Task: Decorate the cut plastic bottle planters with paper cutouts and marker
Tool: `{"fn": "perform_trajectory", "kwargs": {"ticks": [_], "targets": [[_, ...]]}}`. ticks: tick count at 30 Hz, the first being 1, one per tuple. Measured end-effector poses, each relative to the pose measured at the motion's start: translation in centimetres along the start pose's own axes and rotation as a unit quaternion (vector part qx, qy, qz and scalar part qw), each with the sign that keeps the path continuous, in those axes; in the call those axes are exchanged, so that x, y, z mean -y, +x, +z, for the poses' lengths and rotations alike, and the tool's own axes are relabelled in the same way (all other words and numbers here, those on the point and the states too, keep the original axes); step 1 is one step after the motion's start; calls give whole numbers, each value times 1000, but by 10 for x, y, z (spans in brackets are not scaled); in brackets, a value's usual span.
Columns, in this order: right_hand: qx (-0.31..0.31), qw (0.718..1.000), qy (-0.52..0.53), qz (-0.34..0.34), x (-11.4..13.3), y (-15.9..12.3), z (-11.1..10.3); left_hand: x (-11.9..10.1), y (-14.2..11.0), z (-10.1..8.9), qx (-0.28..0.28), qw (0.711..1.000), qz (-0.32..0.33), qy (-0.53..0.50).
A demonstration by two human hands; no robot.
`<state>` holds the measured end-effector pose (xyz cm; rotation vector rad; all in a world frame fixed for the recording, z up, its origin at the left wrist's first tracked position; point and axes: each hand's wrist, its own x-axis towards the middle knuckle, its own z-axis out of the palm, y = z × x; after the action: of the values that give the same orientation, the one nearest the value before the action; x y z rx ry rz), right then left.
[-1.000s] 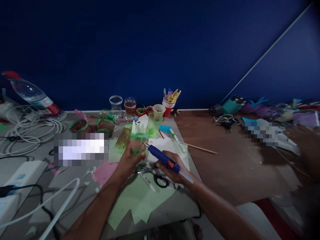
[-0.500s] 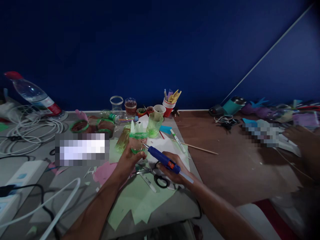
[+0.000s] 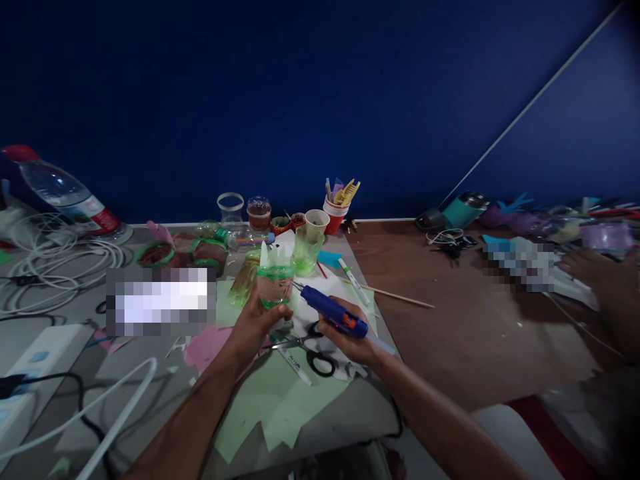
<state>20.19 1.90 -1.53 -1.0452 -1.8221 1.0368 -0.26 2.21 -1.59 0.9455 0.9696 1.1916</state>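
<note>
My left hand (image 3: 260, 317) is closed around a clear plastic cup (image 3: 275, 285) with green bands and pale pointed paper rising from its top. In my right hand (image 3: 350, 333) is a blue glue gun (image 3: 333, 310), its metal tip pointing left, close to the cup's side; whether it touches I cannot tell. A clear glue stick juts from the gun's back end. Below both hands, black-handled scissors (image 3: 320, 363) and a white marker (image 3: 295, 367) lie on cut light-green paper (image 3: 280, 407). Behind the cup stands a green-tinted plastic cup (image 3: 306, 252).
Red cups (image 3: 336, 215) with wooden cutlery stand at the back, near a white cup (image 3: 317, 221). A wooden stick (image 3: 395, 293) lies to the right. White cables (image 3: 115, 257), a power strip (image 3: 45, 363) and a large bottle (image 3: 75, 193) occupy the left. Another person's hand (image 3: 595, 270) is at far right.
My right hand has drawn the glue gun slightly right, so its tip sits a little farther from the cup's middle. The cup shifted slightly left, still in my left hand.
</note>
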Motion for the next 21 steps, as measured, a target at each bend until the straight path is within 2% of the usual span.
{"fn": "perform_trajectory", "kwargs": {"ticks": [10, 21], "targets": [[-54, 998, 6, 24, -8, -1, 3, 5, -1, -2, 13, 999, -24, -28], [-2, 998, -46, 40, 4, -2, -1, 5, 0, -1, 24, 998, -25, -43]]}}
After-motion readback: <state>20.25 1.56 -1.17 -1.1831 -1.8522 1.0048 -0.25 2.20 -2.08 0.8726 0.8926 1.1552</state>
